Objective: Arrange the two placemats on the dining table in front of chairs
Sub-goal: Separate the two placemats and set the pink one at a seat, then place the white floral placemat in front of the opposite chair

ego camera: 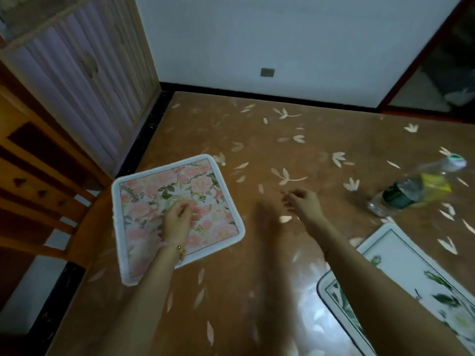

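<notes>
Hovering over the pink floral placemat point(177, 217), left hand point(177, 219) loosely curled, right hand point(304, 205) likewise, both empty; bottle point(413, 188) label unreadable.

The surface point(257, 291) looked glossy under a leaf-printed cover; the chair point(38, 181) was varnished wood, the bottle point(411, 191) clear plastic

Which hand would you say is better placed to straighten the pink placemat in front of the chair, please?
Left. The left hand is already over the pink placemat, which lies askew beside the chair. The right hand hangs above bare table, well off the mat.
</notes>
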The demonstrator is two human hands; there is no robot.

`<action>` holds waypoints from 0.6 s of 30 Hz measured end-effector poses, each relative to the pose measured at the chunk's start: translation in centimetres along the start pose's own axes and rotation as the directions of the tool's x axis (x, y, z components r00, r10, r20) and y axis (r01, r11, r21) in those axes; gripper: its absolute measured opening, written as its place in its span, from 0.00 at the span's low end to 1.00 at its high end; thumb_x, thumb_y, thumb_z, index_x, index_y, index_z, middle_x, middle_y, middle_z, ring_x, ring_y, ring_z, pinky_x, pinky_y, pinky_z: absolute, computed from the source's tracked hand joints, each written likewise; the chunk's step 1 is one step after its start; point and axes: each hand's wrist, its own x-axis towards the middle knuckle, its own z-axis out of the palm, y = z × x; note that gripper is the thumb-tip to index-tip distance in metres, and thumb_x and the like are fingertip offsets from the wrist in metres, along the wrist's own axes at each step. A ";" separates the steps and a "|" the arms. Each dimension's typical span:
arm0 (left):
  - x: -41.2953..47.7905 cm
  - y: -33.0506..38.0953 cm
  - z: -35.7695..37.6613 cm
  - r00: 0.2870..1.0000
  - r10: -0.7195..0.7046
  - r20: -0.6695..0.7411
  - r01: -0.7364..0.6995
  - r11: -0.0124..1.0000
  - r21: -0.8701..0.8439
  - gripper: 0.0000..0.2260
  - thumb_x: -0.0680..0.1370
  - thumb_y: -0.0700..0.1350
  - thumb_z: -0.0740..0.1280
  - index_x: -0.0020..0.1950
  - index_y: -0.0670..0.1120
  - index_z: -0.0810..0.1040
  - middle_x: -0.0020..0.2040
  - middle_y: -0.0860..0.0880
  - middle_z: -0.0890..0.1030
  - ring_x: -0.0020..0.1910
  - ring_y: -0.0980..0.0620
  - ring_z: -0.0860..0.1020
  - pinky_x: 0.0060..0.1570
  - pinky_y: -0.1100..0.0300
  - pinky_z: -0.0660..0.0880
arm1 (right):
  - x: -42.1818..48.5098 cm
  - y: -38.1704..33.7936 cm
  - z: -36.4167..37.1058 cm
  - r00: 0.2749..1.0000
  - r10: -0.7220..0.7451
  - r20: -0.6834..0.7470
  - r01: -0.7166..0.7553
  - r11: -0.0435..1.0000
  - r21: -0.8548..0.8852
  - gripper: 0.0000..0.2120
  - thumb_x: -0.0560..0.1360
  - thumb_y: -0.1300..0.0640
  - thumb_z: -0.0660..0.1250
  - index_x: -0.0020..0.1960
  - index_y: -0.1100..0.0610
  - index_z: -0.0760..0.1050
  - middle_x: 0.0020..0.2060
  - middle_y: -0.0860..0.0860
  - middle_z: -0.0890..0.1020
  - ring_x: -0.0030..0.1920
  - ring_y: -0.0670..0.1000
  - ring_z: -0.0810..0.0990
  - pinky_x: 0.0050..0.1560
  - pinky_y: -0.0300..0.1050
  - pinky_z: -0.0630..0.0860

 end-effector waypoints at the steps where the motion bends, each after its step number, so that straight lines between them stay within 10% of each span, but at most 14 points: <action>1: -0.8 0.1 1.7 0.999 0.003 0.036 -0.003 1.000 0.009 0.09 0.78 0.41 0.60 0.40 0.49 0.76 0.38 0.48 0.80 0.35 0.51 0.78 0.35 0.61 0.73 | -0.5 0.8 -1.6 1.000 0.014 -0.024 -0.014 0.999 0.029 0.08 0.75 0.60 0.66 0.38 0.57 0.77 0.31 0.52 0.79 0.30 0.47 0.76 0.26 0.31 0.72; 13: -12.4 -1.0 20.4 0.948 -0.017 0.318 -0.007 0.997 0.076 0.12 0.79 0.38 0.57 0.38 0.45 0.76 0.35 0.47 0.79 0.29 0.54 0.76 0.27 0.66 0.72 | -5.4 9.5 -22.0 0.968 0.170 -0.185 -0.139 0.975 0.172 0.06 0.75 0.58 0.64 0.43 0.58 0.78 0.35 0.53 0.80 0.35 0.50 0.76 0.36 0.40 0.73; 18: -15.7 -3.8 25.6 0.947 -0.082 0.309 0.008 0.973 0.232 0.12 0.78 0.42 0.59 0.38 0.49 0.77 0.41 0.50 0.80 0.43 0.50 0.76 0.41 0.55 0.73 | -5.6 13.6 -29.6 0.958 0.173 -0.229 -0.159 0.984 0.079 0.08 0.74 0.62 0.63 0.46 0.63 0.80 0.37 0.54 0.80 0.36 0.50 0.75 0.39 0.42 0.72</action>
